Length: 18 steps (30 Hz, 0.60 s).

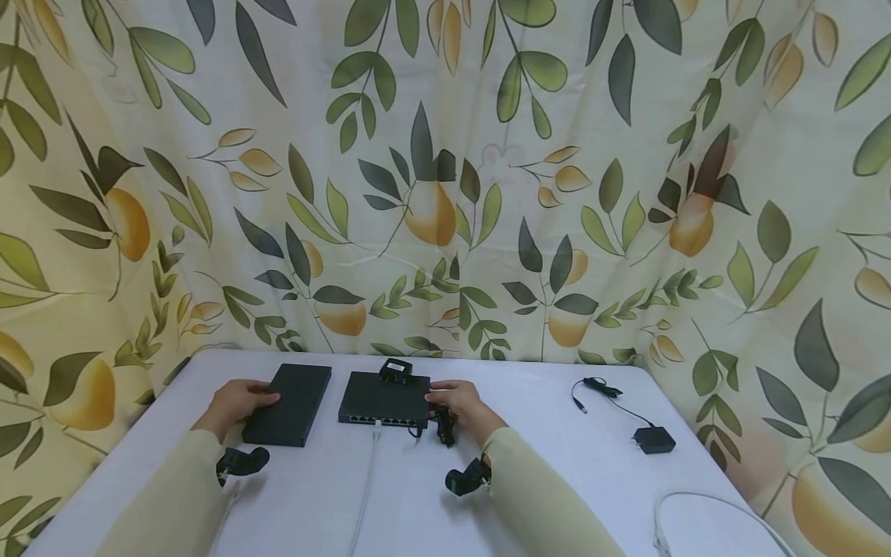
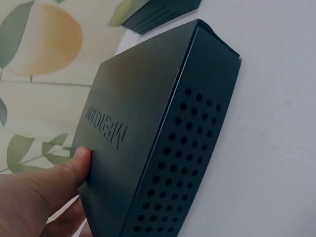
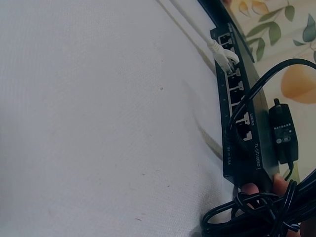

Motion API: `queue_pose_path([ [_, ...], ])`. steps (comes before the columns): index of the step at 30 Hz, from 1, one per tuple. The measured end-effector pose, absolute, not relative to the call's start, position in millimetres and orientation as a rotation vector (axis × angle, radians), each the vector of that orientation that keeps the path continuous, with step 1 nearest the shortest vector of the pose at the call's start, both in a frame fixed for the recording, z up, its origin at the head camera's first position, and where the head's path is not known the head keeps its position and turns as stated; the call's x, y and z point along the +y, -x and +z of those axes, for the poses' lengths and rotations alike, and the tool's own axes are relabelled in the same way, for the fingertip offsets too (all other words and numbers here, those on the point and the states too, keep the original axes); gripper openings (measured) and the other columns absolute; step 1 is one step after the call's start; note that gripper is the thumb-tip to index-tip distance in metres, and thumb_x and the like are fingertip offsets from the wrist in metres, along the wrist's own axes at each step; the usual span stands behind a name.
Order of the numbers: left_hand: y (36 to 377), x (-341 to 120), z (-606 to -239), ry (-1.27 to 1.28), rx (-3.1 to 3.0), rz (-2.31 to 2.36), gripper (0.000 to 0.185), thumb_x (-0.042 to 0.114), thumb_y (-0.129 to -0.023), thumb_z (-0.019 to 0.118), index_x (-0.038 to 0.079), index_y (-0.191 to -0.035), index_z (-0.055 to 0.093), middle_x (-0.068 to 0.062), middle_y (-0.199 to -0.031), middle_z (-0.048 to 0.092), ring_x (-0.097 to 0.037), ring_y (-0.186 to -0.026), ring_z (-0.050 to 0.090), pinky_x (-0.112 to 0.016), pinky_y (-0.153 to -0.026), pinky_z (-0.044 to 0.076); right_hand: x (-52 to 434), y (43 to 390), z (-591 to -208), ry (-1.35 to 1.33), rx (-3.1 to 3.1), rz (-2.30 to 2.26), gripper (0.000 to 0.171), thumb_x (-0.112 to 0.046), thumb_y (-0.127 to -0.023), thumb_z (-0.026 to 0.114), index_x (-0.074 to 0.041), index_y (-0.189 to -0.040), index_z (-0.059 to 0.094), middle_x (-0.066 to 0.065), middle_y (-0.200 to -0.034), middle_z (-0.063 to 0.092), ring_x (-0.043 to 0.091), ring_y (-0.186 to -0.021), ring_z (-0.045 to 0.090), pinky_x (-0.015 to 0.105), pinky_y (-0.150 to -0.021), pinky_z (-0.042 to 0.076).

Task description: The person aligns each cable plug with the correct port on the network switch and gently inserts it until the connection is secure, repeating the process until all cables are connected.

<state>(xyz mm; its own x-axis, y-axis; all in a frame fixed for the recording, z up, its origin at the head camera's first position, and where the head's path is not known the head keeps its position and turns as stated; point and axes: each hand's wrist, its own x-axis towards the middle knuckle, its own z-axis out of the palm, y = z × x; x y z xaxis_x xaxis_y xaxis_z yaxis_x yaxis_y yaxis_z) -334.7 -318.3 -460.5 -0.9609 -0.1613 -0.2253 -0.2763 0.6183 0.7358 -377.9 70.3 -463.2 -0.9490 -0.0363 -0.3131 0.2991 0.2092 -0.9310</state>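
My left hand (image 1: 233, 406) grips the left edge of a black network switch (image 1: 288, 406), thumb on its top face and fingers at its side. In the left wrist view this switch (image 2: 133, 113) shows embossed lettering and a side full of round vent holes. My right hand (image 1: 461, 404) holds the right end of a second network switch (image 1: 362, 396), its fingers partly hidden by a bundled black cord (image 3: 266, 212). A white network cable (image 3: 223, 55) and a black power cord (image 3: 261, 81) are plugged into its port side. A black power adapter (image 1: 395, 371) lies on top.
On the right of the white table (image 1: 557, 464) lies another black power adapter (image 1: 654, 440) with its cord. A white cable (image 1: 724, 499) curves at the front right. The white network cable runs toward the front edge. A leaf-and-fruit patterned curtain (image 1: 445, 232) hangs behind.
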Motion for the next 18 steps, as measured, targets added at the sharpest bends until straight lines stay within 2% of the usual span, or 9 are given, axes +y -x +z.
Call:
queue_pose_path([
  [9,304,-311,-458,0.290,2.818,1.133,0.071,0.042,-0.076,0.068,-0.009,-0.122,0.048,-0.028,-0.117,0.050,-0.040,-0.103,0.049,-0.046,-0.081,0.045,69,379,-462,-0.226,2.244,-1.771,0.033,-0.008,-0.078,0.069,-0.003,-0.110,0.063,0.011,-0.090,0.066,0.020,-0.067,0.065,0.040,-0.081,0.044],
  [18,275,-298,-457,0.244,2.837,1.138,0.068,0.041,-0.073,0.072,-0.008,-0.115,0.052,-0.026,-0.107,0.056,-0.037,-0.094,0.055,-0.043,-0.075,0.049,69,379,-463,-0.268,2.209,-1.808,0.032,-0.005,-0.077,0.069,-0.001,-0.109,0.063,0.014,-0.093,0.063,0.020,-0.067,0.064,0.031,-0.061,0.053],
])
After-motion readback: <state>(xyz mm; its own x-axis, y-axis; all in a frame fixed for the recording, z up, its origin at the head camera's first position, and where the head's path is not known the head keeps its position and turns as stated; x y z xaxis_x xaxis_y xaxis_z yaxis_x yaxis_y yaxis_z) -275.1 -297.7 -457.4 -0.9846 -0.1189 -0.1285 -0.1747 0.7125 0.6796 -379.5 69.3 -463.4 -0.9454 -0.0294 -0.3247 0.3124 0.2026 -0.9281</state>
